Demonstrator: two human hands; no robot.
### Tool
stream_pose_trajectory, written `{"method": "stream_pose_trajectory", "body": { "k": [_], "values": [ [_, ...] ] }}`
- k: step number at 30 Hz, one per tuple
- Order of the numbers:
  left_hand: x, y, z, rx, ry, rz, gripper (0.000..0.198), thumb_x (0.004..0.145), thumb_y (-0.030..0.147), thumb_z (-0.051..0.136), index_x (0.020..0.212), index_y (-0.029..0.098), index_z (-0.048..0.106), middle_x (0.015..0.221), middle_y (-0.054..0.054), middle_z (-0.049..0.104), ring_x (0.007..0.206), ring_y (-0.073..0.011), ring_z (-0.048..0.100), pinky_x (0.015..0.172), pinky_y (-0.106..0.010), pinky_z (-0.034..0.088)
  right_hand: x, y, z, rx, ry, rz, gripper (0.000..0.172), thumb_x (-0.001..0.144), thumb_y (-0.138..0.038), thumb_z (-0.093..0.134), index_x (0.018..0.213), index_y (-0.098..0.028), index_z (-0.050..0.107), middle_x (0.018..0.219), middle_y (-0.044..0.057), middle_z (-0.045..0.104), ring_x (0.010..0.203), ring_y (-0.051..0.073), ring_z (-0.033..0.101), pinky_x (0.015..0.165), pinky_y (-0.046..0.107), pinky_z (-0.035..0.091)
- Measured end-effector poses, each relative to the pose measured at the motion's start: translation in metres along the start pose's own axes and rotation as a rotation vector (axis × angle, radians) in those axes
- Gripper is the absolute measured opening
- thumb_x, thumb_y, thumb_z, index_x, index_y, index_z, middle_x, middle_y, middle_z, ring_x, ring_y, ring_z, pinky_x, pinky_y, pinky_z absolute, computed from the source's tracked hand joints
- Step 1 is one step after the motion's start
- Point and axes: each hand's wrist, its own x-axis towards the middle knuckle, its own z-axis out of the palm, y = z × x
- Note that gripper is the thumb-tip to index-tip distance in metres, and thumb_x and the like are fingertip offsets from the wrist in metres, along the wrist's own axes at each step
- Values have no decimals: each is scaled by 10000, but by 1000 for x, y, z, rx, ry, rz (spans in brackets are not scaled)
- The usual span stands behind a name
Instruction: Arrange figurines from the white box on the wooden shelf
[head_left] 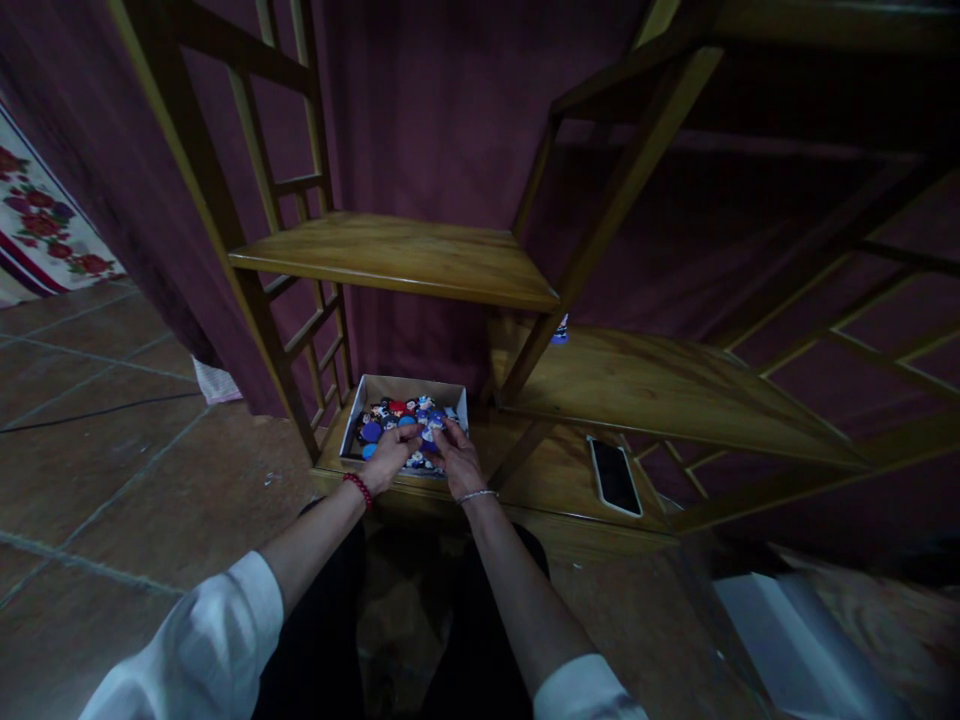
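A small blue-and-white figurine (433,430) is held up over an open cardboard box (351,432). My right hand (459,462) grips it from the right, thumb and fingers closed on it. From the other side my left hand (393,458), fingers pinched together, meets its left edge. Beneath both hands the box is filled with several similar figurines (397,406), in blue, red, black and white, some with round blue or purple bases. The hands cover part of the pile and the box's front.
The box stands on the lowest board of a wooden shelf unit (397,255). A phone (616,476) lies to the right on that board. Another small figurine (560,331) stands on the higher right board. A pale box (795,640) is at lower right; a dark cable (97,410) crosses the floor.
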Motion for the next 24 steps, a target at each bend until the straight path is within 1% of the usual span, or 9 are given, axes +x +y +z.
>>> {"method": "stream_pose_trajectory", "body": {
  "k": [2,5,10,15,20,24],
  "values": [
    [0,-4,-1,-35,19,-12,249,546,138,670,792,112,649,766,-41,634,832,-153,541,859,-287,336,-1,-2,1,2,-1,3,459,546,-382,682,966,-242,561,851,-7,560,734,127,552,653,298,510],
    [-2,-7,-3,-103,24,-25,295,527,161,684,813,105,641,792,-47,624,824,-144,539,838,-281,345,-3,-3,2,5,-2,9,456,554,-384,676,972,-251,553,867,-10,560,733,122,557,646,290,512],
    [-6,-6,-4,-140,20,-64,320,502,133,684,815,99,632,706,-29,602,703,-112,536,725,-251,381,-1,0,1,-18,12,37,448,570,-404,659,977,-263,538,873,-13,564,710,113,565,613,276,513],
    [-6,-7,-4,-167,68,-82,298,514,118,676,806,98,618,665,-11,585,599,-79,513,632,-223,384,0,2,2,-40,21,24,466,589,-424,640,1009,-260,521,864,-5,567,707,117,562,588,260,509],
    [-5,-10,-4,-200,93,-74,349,533,127,689,870,96,604,674,-7,590,596,-73,518,630,-219,392,1,7,4,-123,110,-28,474,588,-432,626,1009,-236,534,842,5,561,721,122,540,561,216,483],
    [-6,-10,-4,-207,95,-101,258,545,136,699,784,90,614,649,-11,595,599,-73,520,657,-220,396,2,9,4,-129,136,-39,501,572,-434,634,1017,-225,535,812,6,554,710,125,527,551,217,479]
  ]
}}
